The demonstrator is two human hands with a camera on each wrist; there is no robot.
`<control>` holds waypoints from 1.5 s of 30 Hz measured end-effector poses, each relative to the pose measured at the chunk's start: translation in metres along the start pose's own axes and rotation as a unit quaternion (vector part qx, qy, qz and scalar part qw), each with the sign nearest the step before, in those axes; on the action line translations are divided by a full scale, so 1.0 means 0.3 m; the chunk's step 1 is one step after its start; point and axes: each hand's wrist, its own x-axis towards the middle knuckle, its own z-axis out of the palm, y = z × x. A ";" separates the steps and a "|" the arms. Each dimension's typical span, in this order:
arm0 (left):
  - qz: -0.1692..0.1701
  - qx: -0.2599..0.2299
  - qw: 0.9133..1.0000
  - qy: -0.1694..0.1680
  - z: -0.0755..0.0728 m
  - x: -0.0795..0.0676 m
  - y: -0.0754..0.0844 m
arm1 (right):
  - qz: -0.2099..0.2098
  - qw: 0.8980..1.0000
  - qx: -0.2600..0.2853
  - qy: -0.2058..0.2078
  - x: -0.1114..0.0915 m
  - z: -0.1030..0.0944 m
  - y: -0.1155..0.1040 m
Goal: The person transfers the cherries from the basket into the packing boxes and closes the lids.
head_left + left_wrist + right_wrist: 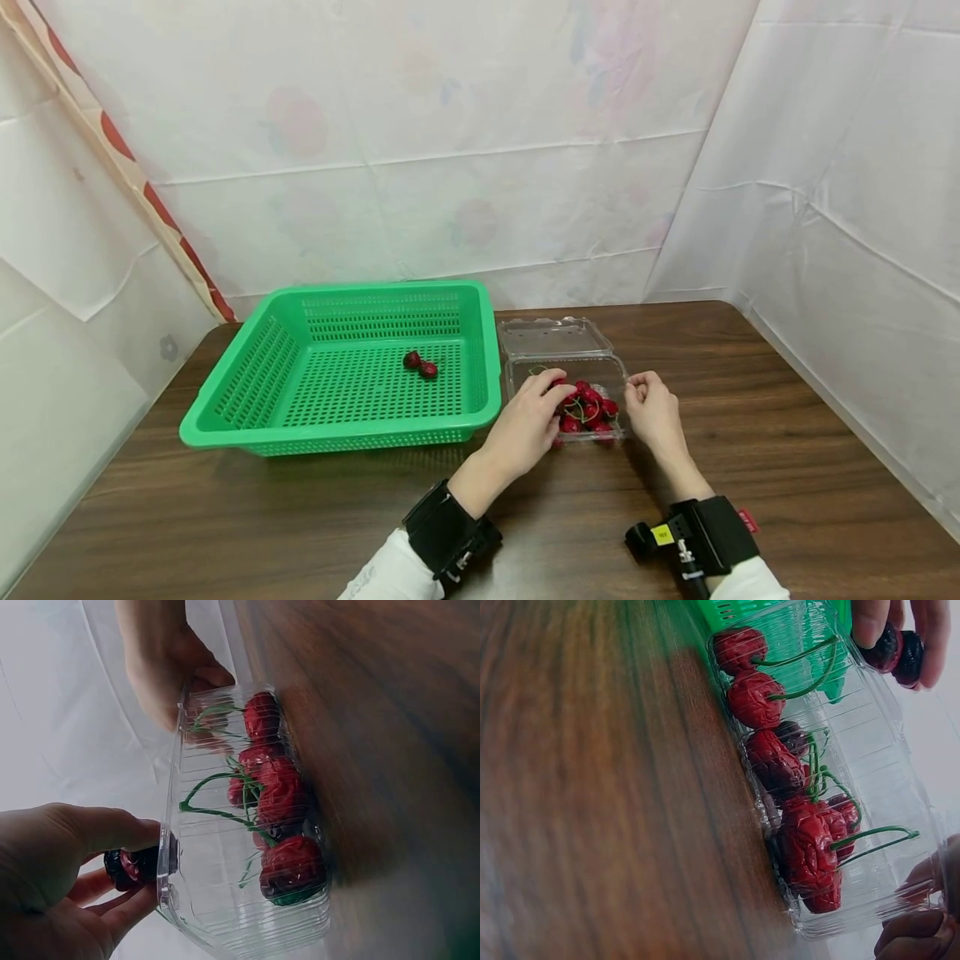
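A clear plastic clamshell box [596, 367] holds several wrinkled red cherries [592, 410] with green stems. My left hand [527, 421] is over the box's left side. Its thumb and fingers pinch dark cherries [891, 651] at the box's upper edge, as both wrist views show. With thumb and fingertips, my right hand [656, 414] grips the box's right rim. In the left wrist view, cherries [289, 871] show through the clear wall along the bottom, and the right hand [176, 671] is at the far end.
A green perforated basket [337, 435] stands left of the box, with two dark red cherries [427, 370] inside. The box's hinged lid [553, 337] lies folded back on the brown wooden table [750, 433]. Whitish sheets [420, 167] hang behind and at both sides.
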 end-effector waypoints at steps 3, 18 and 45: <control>-0.006 0.000 1.000 -0.012 0.005 0.001 -0.006 | 0.000 1.000 -0.001 0.005 0.001 0.002 -0.001; -0.038 0.017 0.995 -0.092 0.017 0.004 -0.021 | -0.001 1.000 0.000 -0.005 -0.006 -0.004 -0.009; -0.034 0.022 0.994 -0.102 0.001 0.003 -0.012 | 0.001 1.000 -0.001 -0.002 -0.005 -0.008 -0.011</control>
